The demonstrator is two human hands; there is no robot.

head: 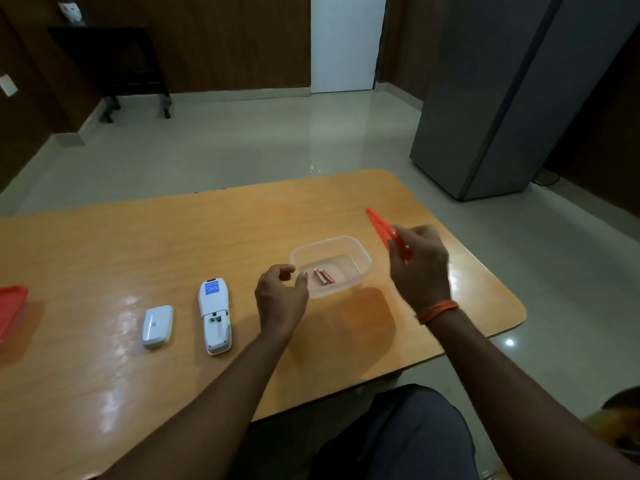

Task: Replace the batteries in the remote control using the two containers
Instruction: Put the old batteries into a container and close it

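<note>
- Clear container (360, 252) sitting open on the bench (104, 375), two red batteries (323, 277) lying side by side on its floor, touching or near enough.
- Right hand (420, 268) raised just right of the container, grip closed on the orange lid (384, 230), which is tilted up on edge and off the tub.
- Left hand (282, 296) right at the container's near-left wall, grip loosely curled with thumb and fingers a bit apart, holding nothing.
- Key bit: batteries lie just right of and slightly beyond the left fingertips (303, 277), over the container wall. Long axes run diagonally, from far-left to near-right. Left hand clearly nearer and free, so probably the one to reach in; right is busy with the lid.
- Remote control (214, 315) face down to the left of the left hand, compartment end toward the person, bay open and looking empty, though hard to be sure at this size.
- Battery cover (157, 326) lying separately further left, apart from the remote.
- Another red lid or container (12, 310) at the far left edge, mostly cut off, contents not visible.
- Guessing the step in hand is fetching fresh cells; nothing loaded yet.
</note>
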